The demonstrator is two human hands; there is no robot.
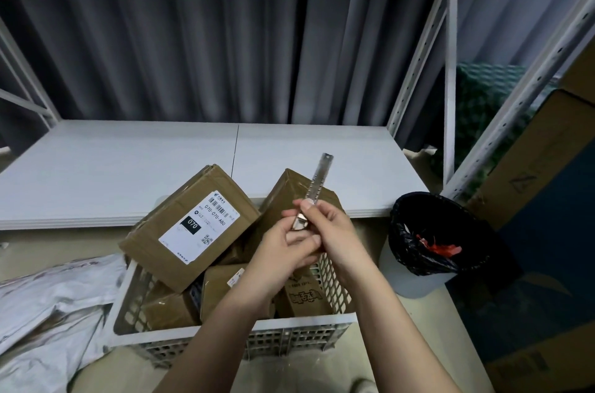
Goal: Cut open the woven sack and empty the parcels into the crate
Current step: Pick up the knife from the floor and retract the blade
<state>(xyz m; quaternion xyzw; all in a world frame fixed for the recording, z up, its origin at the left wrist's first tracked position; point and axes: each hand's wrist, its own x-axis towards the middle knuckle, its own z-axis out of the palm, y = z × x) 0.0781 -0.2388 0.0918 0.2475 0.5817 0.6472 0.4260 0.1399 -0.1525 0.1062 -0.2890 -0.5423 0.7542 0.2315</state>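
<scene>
A silver utility knife (317, 183) points up and away over the crate, and both hands hold its lower end. My right hand (335, 228) grips the handle with the thumb on top. My left hand (283, 248) pinches the butt of the knife from below. Under the hands a white perforated crate (289, 333) holds several brown cardboard parcels, the largest one (190, 222) tilted with a white label reading 070. The white woven sack (48, 305) lies crumpled and flat on the floor to the left of the crate.
A white shelf board (128, 167) runs behind the crate, with grey curtains at the back. A bin lined with a black bag (428, 231) stands to the right. Metal rack posts (418, 54) and large cardboard boxes (547, 167) fill the right side.
</scene>
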